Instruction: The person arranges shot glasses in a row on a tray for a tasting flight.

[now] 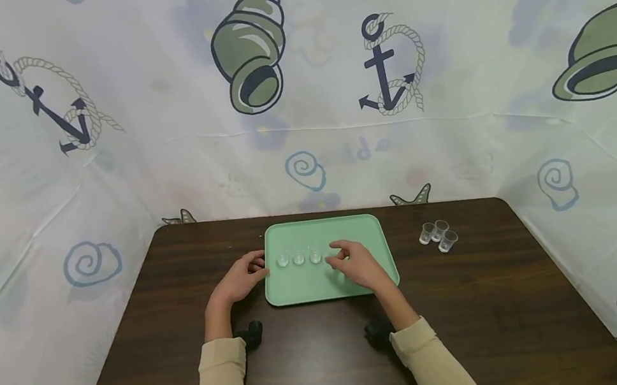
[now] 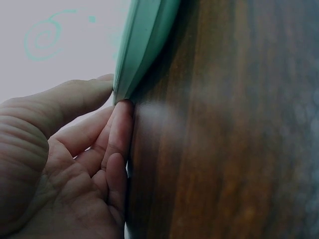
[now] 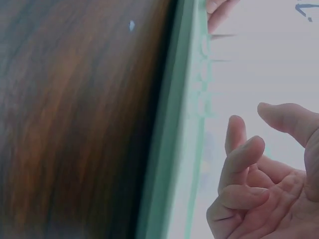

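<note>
A light green tray [image 1: 308, 287] lies on the dark wooden table. Three small clear cups [image 1: 298, 258] stand on it in a row, left of its middle. At the tray's left edge, my left hand [image 1: 241, 280] holds the rim; the left wrist view shows the thumb on one side of the edge and fingertips against the other. My right hand [image 1: 359, 266] is over the right half of the tray, just right of the row of cups. In the right wrist view its thumb stands apart from the loosely bent fingers [image 3: 244, 154], with nothing between them.
Three more clear cups [image 1: 448, 241] stand grouped on the table [image 1: 500, 297], right of the tray. A patterned cloth [image 1: 326, 100] with shells and anchors rises behind the table and along both sides. Dark wrist-worn devices [image 1: 252, 334] sit at both cuffs.
</note>
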A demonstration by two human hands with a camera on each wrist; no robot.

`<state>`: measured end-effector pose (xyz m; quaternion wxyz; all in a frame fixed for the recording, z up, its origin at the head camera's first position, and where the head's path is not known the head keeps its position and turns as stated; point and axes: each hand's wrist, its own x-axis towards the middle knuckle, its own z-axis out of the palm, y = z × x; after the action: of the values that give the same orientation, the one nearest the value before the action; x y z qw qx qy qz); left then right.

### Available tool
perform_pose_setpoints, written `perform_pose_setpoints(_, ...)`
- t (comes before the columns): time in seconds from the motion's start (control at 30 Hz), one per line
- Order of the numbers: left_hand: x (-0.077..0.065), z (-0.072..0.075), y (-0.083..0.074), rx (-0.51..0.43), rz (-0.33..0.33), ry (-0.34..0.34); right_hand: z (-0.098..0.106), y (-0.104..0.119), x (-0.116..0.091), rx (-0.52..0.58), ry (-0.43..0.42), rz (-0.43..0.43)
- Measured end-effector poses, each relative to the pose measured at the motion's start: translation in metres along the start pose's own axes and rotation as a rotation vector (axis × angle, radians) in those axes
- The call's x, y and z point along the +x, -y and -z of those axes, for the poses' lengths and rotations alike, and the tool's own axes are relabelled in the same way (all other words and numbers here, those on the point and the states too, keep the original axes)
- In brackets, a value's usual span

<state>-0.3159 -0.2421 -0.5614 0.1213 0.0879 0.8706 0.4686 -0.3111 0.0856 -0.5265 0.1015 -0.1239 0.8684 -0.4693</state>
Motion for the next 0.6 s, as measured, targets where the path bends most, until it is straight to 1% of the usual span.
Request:
perform_pose_setpoints(0.13, 0.0, -0.002, 0.0, 0.002, 0.006, 0.001, 0.01, -0.002, -0.009, 0.032, -0.006, -0.028)
perform_pose_setpoints(0.3, -0.001, -0.004, 0.0, -0.01, 0.013, 0.001, 0.025, -0.004, -0.017, 0.058, -0.036, -0.028)
perform_pose_setpoints(0.47, 0.0, -0.003, -0.001, -0.012, 0.001, 0.004, 0.043, -0.004, -0.026, 0.07, -0.079, -0.039)
perform_pose_setpoints(0.6, -0.001, -0.001, -0.001, -0.002, 0.001, -0.001, 0.056, -0.003, -0.03, 0.089, -0.128, -0.019)
